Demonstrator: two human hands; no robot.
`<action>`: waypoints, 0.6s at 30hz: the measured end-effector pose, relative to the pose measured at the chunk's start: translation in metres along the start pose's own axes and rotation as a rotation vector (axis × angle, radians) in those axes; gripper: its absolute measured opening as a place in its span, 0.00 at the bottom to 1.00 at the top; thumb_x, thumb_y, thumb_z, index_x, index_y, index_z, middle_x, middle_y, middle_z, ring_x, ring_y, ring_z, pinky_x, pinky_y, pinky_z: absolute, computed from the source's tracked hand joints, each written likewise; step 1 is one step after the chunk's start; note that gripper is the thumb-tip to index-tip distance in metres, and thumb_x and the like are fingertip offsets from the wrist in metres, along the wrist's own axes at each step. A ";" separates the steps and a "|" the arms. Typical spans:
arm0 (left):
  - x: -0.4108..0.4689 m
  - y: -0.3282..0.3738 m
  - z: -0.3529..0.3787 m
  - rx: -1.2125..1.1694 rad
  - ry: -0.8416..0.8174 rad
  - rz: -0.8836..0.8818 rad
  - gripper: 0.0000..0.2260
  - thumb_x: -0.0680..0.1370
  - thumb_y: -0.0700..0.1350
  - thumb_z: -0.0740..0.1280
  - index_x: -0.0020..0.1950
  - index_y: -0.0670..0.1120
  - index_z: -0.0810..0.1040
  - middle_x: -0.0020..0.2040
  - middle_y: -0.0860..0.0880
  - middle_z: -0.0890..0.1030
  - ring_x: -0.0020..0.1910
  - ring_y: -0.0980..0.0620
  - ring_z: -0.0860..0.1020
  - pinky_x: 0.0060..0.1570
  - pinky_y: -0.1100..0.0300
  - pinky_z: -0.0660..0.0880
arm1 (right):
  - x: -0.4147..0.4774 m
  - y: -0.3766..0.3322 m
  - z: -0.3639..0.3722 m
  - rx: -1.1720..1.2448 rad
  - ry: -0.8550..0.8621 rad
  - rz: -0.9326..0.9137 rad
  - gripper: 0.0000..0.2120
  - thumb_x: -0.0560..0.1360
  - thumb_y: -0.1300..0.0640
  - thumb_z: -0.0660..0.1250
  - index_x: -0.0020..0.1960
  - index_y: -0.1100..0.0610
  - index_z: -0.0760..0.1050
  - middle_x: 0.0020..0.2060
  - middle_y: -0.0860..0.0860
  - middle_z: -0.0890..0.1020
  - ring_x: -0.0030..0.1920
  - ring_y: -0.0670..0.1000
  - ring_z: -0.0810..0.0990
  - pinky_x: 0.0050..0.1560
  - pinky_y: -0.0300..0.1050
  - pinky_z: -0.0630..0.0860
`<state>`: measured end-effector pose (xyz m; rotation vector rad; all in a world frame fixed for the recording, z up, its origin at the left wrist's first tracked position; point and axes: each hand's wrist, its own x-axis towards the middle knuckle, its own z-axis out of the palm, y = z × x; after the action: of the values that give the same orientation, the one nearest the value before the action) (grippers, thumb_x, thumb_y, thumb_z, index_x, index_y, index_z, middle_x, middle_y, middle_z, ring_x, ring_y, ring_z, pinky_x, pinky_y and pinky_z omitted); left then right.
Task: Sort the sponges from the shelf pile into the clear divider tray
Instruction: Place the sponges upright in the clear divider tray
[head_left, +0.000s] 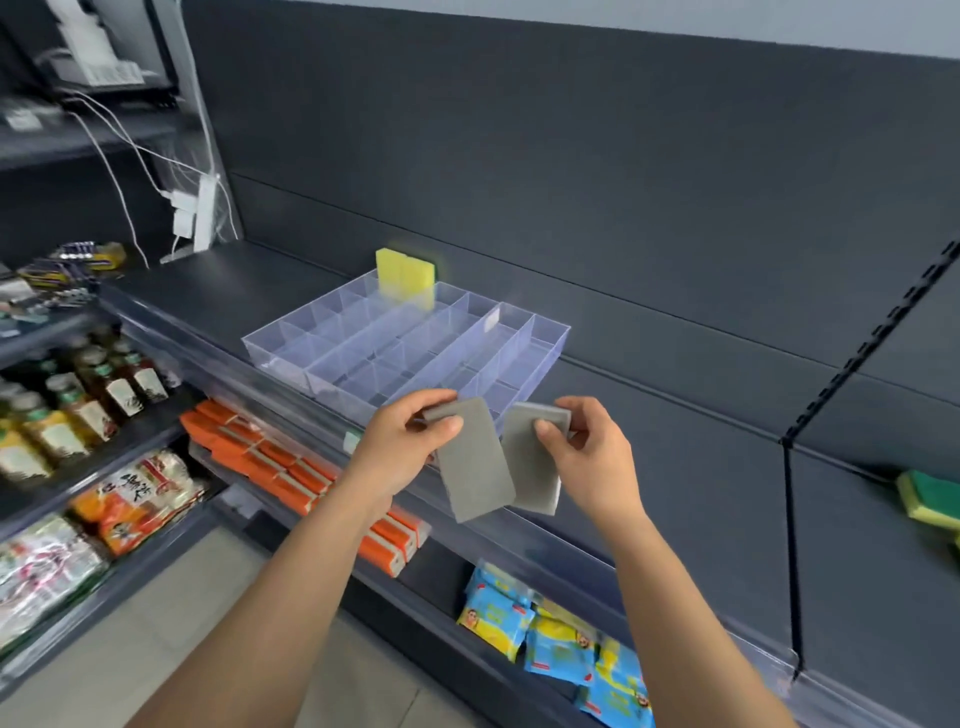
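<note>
Grey sponges sit one in each hand, in front of the near edge of the clear divider tray (405, 343): the left hand (402, 452) pinches one grey sponge (472, 462), the right hand (587, 457) pinches the other grey sponge (530, 462), their edges overlapping. Yellow sponges (405, 273) stand upright in a far compartment. More yellow-green sponges (930, 499) lie far right on the dark shelf (675, 415).

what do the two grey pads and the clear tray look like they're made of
Left pad, in the left hand: probably sponge or abrasive foam, with a matte, finely grained face. Right pad, in the right hand: same look, with a paler layer along its edge. Clear tray: hard transparent plastic, glossy; the shelf shows through its walls.
</note>
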<state>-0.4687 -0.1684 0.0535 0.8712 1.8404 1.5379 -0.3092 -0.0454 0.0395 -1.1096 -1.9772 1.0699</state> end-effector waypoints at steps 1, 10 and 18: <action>0.005 0.000 -0.007 0.000 0.009 -0.006 0.12 0.77 0.42 0.67 0.58 0.54 0.76 0.53 0.53 0.78 0.51 0.55 0.77 0.44 0.61 0.76 | 0.004 -0.005 0.007 0.004 -0.004 0.003 0.11 0.75 0.52 0.69 0.56 0.50 0.73 0.45 0.48 0.80 0.48 0.50 0.78 0.50 0.46 0.75; 0.074 0.003 -0.047 -0.025 0.068 0.021 0.11 0.76 0.40 0.68 0.58 0.48 0.76 0.51 0.51 0.79 0.47 0.55 0.77 0.40 0.66 0.76 | 0.071 -0.036 0.044 -0.052 -0.014 0.006 0.12 0.75 0.50 0.67 0.58 0.48 0.74 0.44 0.44 0.78 0.47 0.49 0.76 0.47 0.43 0.70; 0.164 0.025 -0.065 0.019 -0.022 0.084 0.10 0.76 0.39 0.68 0.55 0.51 0.77 0.53 0.49 0.80 0.49 0.53 0.78 0.40 0.62 0.77 | 0.161 -0.064 0.049 -0.168 -0.048 0.015 0.08 0.73 0.48 0.69 0.50 0.49 0.75 0.40 0.41 0.77 0.44 0.49 0.76 0.44 0.42 0.69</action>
<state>-0.6178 -0.0756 0.0850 0.9813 1.8263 1.5580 -0.4459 0.0599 0.0924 -1.1978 -2.1319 0.9604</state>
